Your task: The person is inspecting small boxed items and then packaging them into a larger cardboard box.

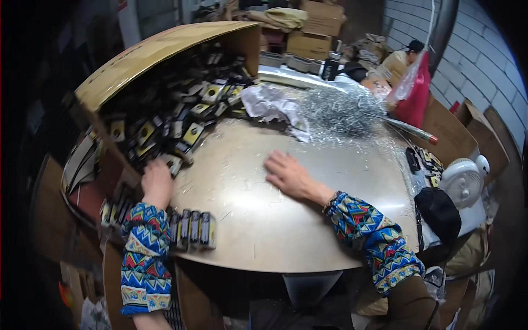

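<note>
My left hand (158,182) reaches to the near edge of a heap of small dark packs (192,133) with yellow and white labels, spilling from a tipped cardboard box (165,48). Its fingertips are blurred beside one pale-faced pack (174,164); whether they grip it cannot be made out. My right hand (290,175) rests palm down on the smooth metallic tabletop (258,220), fingers stretched out, holding nothing. Close to my left forearm, a row of black-and-yellow packs (193,228) stands side by side at the table's front edge.
Crumpled white paper (275,107) lies beside a tangle of thin shiny strips (344,113). A white fan (462,181) and a black cap (438,213) sit at the right. Another person (400,61) is at the back, near a hanging red bag (413,91). Loose strips litter the tabletop.
</note>
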`<state>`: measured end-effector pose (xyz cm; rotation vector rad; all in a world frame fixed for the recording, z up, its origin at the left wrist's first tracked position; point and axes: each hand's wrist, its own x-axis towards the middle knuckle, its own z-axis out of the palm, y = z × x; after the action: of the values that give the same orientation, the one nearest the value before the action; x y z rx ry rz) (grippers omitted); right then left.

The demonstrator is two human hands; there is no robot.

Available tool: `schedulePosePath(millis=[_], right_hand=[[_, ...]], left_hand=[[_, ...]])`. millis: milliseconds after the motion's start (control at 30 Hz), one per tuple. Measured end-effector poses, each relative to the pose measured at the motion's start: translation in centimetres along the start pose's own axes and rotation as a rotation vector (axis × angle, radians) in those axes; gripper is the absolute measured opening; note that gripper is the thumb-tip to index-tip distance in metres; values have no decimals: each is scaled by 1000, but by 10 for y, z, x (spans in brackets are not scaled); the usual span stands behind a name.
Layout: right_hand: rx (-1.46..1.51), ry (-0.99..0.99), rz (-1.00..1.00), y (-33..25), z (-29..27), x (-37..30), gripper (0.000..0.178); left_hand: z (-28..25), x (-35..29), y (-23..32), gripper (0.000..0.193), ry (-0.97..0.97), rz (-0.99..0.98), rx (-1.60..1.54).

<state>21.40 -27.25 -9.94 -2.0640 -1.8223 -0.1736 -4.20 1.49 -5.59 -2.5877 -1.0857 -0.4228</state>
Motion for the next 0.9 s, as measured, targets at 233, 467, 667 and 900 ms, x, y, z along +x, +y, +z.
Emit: schedulePosePath(millis=[233, 467, 667, 900], right_hand=[[151, 42, 75, 54, 12, 17, 59], [92, -38, 184, 52, 48, 140, 60], [-6, -152, -156, 4, 62, 149, 59], [67, -206, -319, -37, 26, 38, 53]], left_hand=[[-3, 44, 13, 60, -361, -164, -144], [-13, 30, 12, 82, -311, -95, -258], [-62, 19, 28, 75, -367, -72, -333], [-126, -30, 48, 71, -322, -94, -694]])
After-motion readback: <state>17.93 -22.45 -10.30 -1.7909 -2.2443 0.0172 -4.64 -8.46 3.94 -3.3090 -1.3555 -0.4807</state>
